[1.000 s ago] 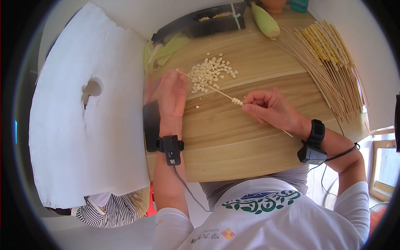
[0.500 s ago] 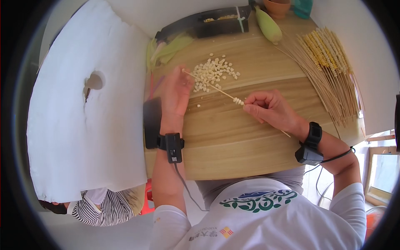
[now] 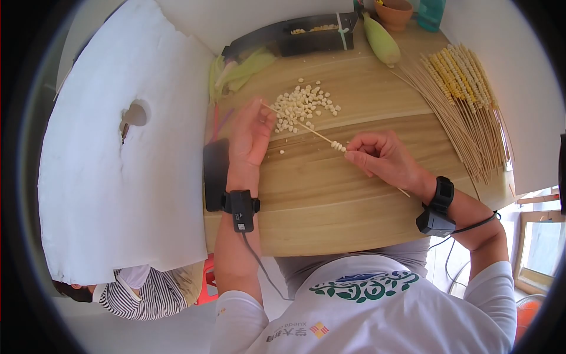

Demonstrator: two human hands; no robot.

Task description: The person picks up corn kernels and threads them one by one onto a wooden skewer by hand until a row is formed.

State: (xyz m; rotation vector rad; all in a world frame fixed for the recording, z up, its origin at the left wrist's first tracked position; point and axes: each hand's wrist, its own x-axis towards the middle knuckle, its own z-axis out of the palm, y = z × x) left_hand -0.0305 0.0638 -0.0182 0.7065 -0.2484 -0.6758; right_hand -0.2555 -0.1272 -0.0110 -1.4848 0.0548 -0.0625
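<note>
A thin wooden skewer (image 3: 317, 134) runs slantwise between my two hands, with several pale kernels (image 3: 338, 146) threaded close to my right fingers. My right hand (image 3: 382, 156) pinches the skewer just beside those kernels, and the skewer's other end shows below the palm. My left hand (image 3: 252, 131) is at the skewer's far tip, fingers curled; whether it grips the tip or a kernel there is too small to tell. Just beyond the skewer lies a loose pile of pale kernels (image 3: 303, 103), with one stray kernel (image 3: 282, 151) nearer me.
Filled skewers (image 3: 460, 74) and bare sticks (image 3: 451, 127) lie at the right. At the back are a corn cob (image 3: 381, 40), a clay pot (image 3: 394, 13) and a black container (image 3: 289, 35). Husks (image 3: 247, 68) lie back left. Another person (image 3: 141, 292) is beyond the white board (image 3: 118, 194).
The left fingers look slightly lower and less blurred at the skewer's tip. The right hand keeps its pinch, and the kernels on the skewer look the same.
</note>
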